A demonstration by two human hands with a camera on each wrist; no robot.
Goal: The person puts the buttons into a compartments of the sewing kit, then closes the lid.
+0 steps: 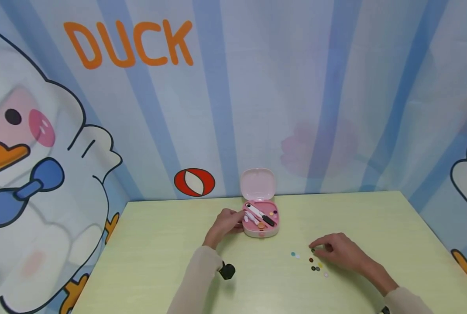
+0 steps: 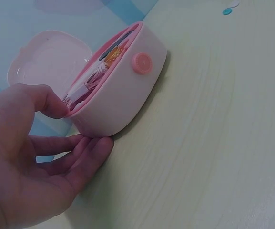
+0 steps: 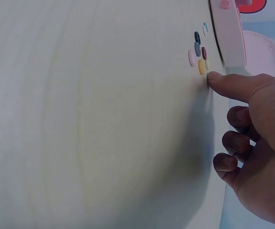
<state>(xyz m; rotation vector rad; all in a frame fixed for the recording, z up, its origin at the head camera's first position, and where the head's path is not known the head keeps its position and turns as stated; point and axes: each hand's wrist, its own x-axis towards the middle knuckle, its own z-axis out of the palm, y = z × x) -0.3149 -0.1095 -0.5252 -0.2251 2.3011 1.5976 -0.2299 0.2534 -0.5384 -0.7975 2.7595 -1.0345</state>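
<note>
A small pink sewing box [image 1: 261, 233] stands at the back of the table with its lid [image 1: 258, 184] raised. My left hand [image 1: 226, 224] grips its left end, the thumb [image 2: 51, 102] at the rim and the other fingers against the lower wall. Inside lie a white tool with a black end [image 1: 268, 220], smaller white pieces and an orange-brown round piece [image 1: 261, 225]. My right hand [image 1: 341, 251] is at the front right, pinching a dark button [image 1: 313, 250] between thumb and forefinger at the tabletop; the thumb [image 3: 223, 82] partly hides it in the right wrist view.
Several loose buttons lie left of and below my right hand: teal [image 1: 293, 254], red-brown [image 1: 311, 260], yellow [image 1: 320, 264], black [image 1: 313, 268], grey [image 1: 317, 269] and pale pink [image 1: 326, 275]. A printed cloth backdrop [image 1: 253, 87] rises behind the pale table [image 1: 159, 257].
</note>
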